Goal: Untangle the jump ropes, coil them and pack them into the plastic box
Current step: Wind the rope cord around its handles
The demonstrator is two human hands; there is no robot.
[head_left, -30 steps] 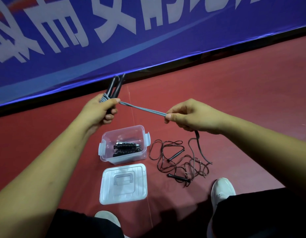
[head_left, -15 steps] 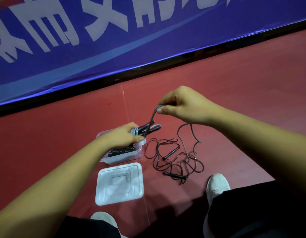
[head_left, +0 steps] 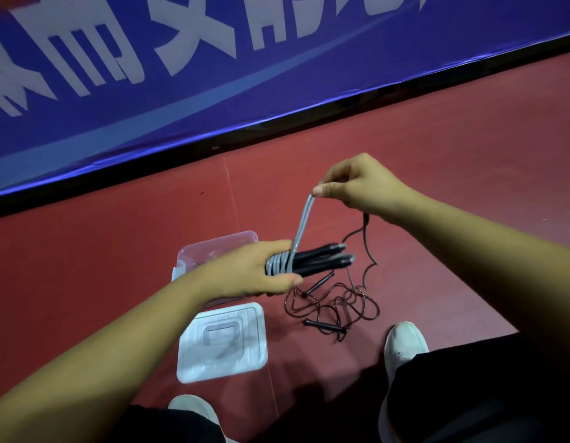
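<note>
My left hand point(head_left: 254, 273) grips a bundle of black jump-rope handles point(head_left: 322, 259) lying sideways, with several turns of grey rope point(head_left: 278, 263) wound round them. My right hand point(head_left: 357, 183) pinches a doubled length of that grey rope point(head_left: 302, 222) above the bundle, and its loose end trails down to the floor. The clear plastic box point(head_left: 213, 251) sits on the floor behind my left hand, which hides most of it. A second, dark jump rope point(head_left: 334, 302) lies tangled on the floor to the right of the box, both its black handles showing.
The box's white lid point(head_left: 223, 340) lies flat on the red floor just in front of the box. My white shoes point(head_left: 403, 342) are at the bottom edge. A blue banner point(head_left: 213, 75) with white characters runs along the far side.
My left hand dropped from chest height to just above the box and turned the handles sideways. My right hand swung round the bundle, adding turns of grey rope.
</note>
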